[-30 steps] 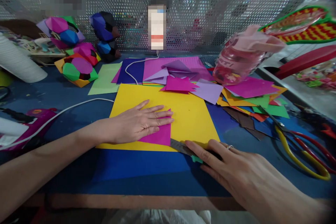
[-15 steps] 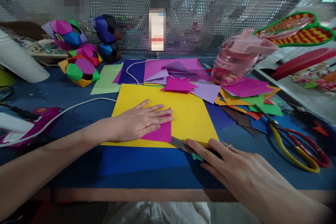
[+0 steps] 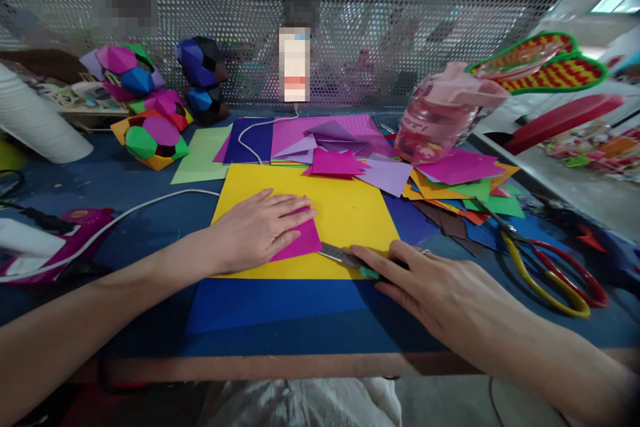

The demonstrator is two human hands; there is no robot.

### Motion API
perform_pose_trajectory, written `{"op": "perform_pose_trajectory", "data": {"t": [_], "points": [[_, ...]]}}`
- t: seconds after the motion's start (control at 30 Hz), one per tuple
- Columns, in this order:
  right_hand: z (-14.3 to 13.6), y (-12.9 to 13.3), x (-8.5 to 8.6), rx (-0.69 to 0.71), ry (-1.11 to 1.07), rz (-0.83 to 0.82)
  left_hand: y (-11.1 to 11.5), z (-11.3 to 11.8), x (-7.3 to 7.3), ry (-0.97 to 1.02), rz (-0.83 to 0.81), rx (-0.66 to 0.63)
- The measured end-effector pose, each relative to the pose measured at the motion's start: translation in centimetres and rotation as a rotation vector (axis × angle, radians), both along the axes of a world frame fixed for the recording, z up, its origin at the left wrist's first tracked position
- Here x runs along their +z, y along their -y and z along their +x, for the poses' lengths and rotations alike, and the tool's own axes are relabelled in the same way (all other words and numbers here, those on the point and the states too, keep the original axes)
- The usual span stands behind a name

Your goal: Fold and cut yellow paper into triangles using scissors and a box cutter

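Observation:
My left hand (image 3: 263, 225) lies flat with stretched fingers on a magenta piece of paper (image 3: 306, 241), which it partly covers. Under that paper is a yellow sheet (image 3: 350, 203), and a blue sheet (image 3: 250, 307) shows below its near edge. In my right hand (image 3: 430, 290) is a utility knife (image 3: 341, 255) with a long segmented blade and a bit of teal at its handle; the rest of the handle is hidden in the fingers. The blade lies low over the yellow sheet, its tip at the magenta paper's right corner.
Scissors (image 3: 545, 267) with red and yellow handles lie at right, near piled coloured paper (image 3: 465, 170). Behind stand a pink bottle (image 3: 433, 117) and a propped phone (image 3: 295, 67) on a white cable. Folded paper balls (image 3: 155, 139), stacked cups (image 3: 40, 113) and a magenta power strip (image 3: 90, 220) are at left.
The magenta paper has turned, its near right corner now higher and further left. My left hand has shifted slightly left with it. The knife has moved up and left, following the corner.

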State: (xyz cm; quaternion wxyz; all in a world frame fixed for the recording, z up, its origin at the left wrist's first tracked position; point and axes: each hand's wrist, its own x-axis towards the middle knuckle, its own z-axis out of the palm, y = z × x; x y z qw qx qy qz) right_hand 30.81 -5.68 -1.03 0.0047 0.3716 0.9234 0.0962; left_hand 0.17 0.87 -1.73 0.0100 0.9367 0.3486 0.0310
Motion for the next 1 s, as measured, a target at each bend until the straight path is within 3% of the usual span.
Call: {"op": "perform_pose_trajectory", "data": {"t": [0.13,0.2,0.3,0.43,0.7,1.0], "points": [[-0.6,-1.5,0.8,0.0,0.036,-0.052,0.1,-0.5,0.2,0.066,0.18,-0.015],[-0.9,-2.0,1.0,0.028,0.029,-0.055,-0.3,-1.1,0.1,0.16,0.134,-0.068],[-1.1,-2.6,1.1,0.069,0.005,-0.065,-1.1,-1.9,-0.3,0.228,-0.077,-0.086],[-1.2,-3.2,0.9,0.1,0.0,-0.102,-1.4,-1.8,-0.4,0.071,-0.253,-0.099],[-1.9,-3.8,0.8,0.146,-0.043,-0.161,-1.2,-1.5,-0.4,-0.039,-0.215,-0.07],[-1.6,-1.6,0.5,0.132,-0.016,-0.1,-1.2,-1.6,-0.6,-0.034,-0.193,-0.072]]}}
